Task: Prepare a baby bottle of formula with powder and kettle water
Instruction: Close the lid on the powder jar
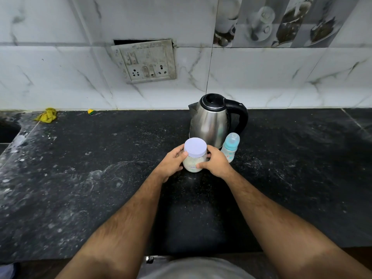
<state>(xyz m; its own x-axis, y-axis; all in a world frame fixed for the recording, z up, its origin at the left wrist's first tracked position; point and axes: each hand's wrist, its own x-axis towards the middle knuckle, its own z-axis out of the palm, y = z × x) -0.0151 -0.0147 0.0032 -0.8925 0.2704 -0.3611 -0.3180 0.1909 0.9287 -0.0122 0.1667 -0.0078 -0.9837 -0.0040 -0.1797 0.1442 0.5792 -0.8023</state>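
A clear powder jar (193, 162) with a pale lilac lid (195, 147) stands on the black counter (100, 178), its lid on. My left hand (173, 164) wraps its left side and my right hand (216, 163) its right side. Behind it sits a steel kettle (211, 121) with a black lid and handle. A capped blue baby bottle (231, 147) stands upright just right of the kettle's base, close to my right hand.
A sink cut-out (8, 130) is at the far left edge. A yellow cloth (47, 115) and a small yellow-green item (91, 111) lie by the wall. A switch and socket plate (148, 61) hangs on the marble wall.
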